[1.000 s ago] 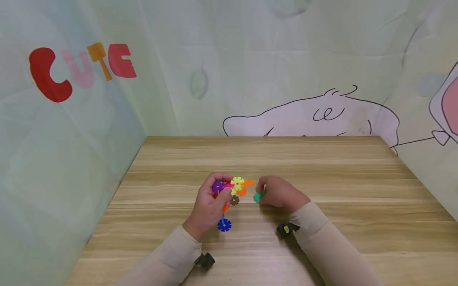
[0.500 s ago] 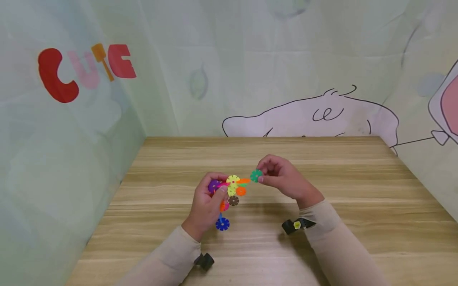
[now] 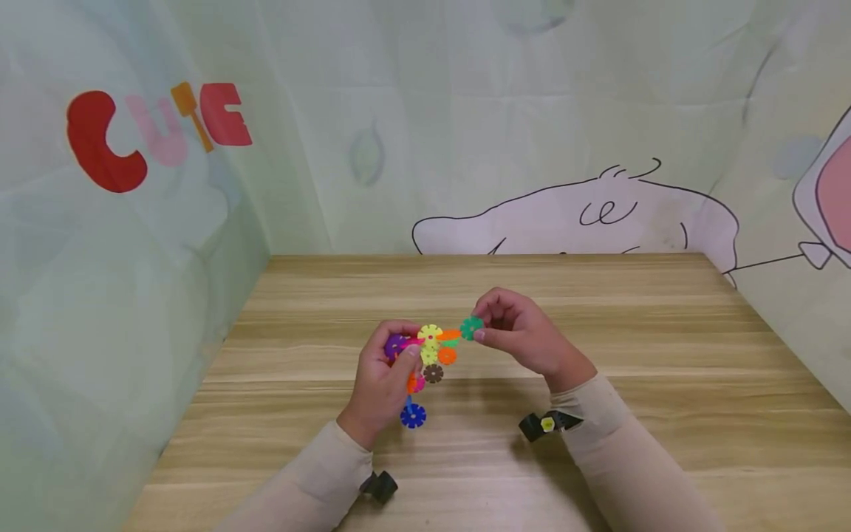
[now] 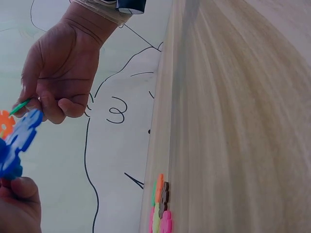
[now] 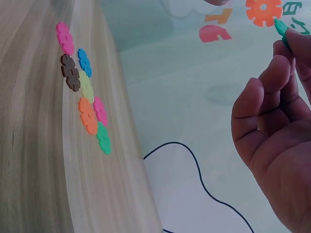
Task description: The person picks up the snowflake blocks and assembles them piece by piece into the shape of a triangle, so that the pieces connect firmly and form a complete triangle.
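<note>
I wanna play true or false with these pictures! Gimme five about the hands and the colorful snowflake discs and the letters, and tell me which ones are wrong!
1. The right hand pinches a green snowflake disc. True.
2. All the big letters are green. False: the letter C is red.
3. The left hand grips a build of joined discs. True.
4. A brown snowflake disc lies on the tabletop. True.
5. The right hand lies flat on the tabletop. False: it is raised above it.
</note>
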Demonstrator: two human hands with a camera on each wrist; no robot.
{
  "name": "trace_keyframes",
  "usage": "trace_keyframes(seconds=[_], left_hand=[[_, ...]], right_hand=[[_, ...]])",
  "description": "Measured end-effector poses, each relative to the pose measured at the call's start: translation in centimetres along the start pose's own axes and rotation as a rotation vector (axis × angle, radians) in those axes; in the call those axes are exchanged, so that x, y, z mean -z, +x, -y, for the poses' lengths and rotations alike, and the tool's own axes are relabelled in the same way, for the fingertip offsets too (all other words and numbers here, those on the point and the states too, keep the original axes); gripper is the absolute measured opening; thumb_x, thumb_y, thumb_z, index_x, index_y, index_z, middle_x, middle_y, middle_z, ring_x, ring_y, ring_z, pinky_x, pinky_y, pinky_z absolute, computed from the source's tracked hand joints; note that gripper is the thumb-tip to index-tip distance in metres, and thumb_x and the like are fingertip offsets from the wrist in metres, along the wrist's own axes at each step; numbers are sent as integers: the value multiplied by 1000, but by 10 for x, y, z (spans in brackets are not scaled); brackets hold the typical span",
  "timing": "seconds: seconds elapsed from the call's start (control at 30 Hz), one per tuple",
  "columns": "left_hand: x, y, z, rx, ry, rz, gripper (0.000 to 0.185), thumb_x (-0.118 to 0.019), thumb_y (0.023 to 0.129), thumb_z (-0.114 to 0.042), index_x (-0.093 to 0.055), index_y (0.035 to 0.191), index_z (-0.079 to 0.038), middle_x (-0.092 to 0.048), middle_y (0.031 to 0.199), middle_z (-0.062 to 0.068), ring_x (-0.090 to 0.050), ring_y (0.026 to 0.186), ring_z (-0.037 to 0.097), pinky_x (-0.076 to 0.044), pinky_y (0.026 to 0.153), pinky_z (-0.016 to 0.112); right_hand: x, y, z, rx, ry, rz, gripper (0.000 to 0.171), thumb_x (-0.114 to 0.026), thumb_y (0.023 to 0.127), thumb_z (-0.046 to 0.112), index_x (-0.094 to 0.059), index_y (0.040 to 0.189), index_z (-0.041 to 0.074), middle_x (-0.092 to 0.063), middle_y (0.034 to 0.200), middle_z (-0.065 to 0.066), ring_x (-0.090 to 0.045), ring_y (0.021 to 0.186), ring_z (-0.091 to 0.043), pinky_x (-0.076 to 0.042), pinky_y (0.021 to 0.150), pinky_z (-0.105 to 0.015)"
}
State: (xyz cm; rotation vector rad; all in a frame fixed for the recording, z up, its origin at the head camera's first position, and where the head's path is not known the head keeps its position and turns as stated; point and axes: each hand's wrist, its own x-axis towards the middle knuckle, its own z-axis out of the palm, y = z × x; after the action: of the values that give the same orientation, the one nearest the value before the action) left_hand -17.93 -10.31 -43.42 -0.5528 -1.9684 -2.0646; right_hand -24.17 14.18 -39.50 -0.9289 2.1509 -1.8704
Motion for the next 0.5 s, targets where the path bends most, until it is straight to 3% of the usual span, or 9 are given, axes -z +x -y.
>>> trace_keyframes(seconds=[0.33,0.5], left_hand=[[-2,-1,1,-36,13,32,22,-50,104,4,-55,126,1,-54,84,20,-55,68,20,-53,57,21],[-2,-2,0,-17,13,32,22,-50,104,4,-54,125,1,-55,86,13,-55,69,27,-55,59,22]], right_hand=[[-4,0,-2,36,6,-3,17,-68,95,-8,-61,110,-4,-67,94,-2,-63,82,-17,-60,75,-25],[-7,-1,-3,60,2,-22,14,-68,95,-9,-61,107,-4,-69,94,0,-66,82,-16,-61,77,-26]])
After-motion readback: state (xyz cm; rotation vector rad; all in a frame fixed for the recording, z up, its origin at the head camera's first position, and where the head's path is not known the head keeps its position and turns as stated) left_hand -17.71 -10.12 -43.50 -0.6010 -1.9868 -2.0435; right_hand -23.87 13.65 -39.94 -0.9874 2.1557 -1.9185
